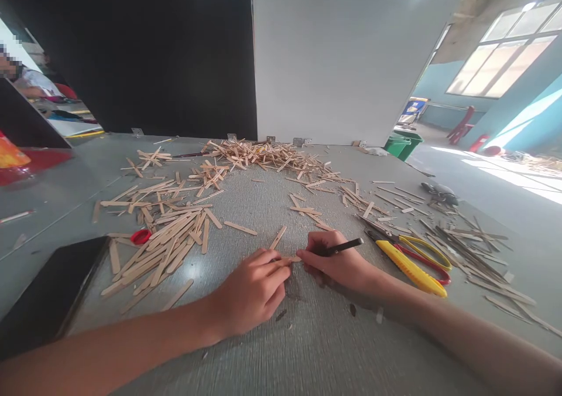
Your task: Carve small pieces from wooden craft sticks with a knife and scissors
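Two hands: both rest on the grey surface (307,337), close together near its front middle.
Left hand (254,290): fingers curled down, tips pinching one end of a small wooden stick (290,259) against the surface.
Right hand (336,264): fingers closed around a black pen (345,246), its tip hidden near the stick, its free end pointing right.
Wooden stick: pale, flat and thin, a craft stick; only a short stretch shows between the two hands, lying flat.
Loose stick (278,237): same pale wood, lying tilted just beyond the left hand.
Stick heaps: a broad spread of flat sticks (167,238) to the left, and a thinner tangled pile (263,153) at the far edge by the white board (342,62).
Cutters: a yellow utility knife (410,267) and yellow-and-red-handled scissors (421,249) lie just right of the right hand.
Darker strips (465,243): scattered further right.
Red cap (140,236): small and round, at the left heap's edge.
Black tablet (48,296): lies flat at the near left corner.
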A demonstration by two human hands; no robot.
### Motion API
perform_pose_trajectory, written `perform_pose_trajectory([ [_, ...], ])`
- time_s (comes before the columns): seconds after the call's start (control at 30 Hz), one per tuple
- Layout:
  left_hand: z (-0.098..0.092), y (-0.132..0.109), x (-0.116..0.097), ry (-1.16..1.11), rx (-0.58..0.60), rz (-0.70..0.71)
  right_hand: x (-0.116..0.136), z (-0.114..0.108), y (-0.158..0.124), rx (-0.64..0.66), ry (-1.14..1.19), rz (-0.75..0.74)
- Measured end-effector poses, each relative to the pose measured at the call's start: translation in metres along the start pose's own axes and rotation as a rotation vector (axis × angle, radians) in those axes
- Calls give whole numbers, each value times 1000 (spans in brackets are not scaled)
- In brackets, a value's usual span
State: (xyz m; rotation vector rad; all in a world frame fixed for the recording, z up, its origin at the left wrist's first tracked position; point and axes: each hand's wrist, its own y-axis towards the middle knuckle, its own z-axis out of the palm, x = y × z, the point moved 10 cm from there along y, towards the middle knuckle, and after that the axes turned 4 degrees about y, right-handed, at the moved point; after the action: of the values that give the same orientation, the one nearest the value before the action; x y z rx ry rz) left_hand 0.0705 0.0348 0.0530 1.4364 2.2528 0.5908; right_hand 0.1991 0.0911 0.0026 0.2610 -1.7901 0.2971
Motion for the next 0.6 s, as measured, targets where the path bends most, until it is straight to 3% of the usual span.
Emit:
perform_pose_trajectory([
  [0.37, 10, -1, -22, 242, 134, 179, -12, -4, 2, -60, -10, -31],
  [0.6, 17, -6, -28, 357, 161, 221, -15, -4, 2, -53, 31, 40],
])
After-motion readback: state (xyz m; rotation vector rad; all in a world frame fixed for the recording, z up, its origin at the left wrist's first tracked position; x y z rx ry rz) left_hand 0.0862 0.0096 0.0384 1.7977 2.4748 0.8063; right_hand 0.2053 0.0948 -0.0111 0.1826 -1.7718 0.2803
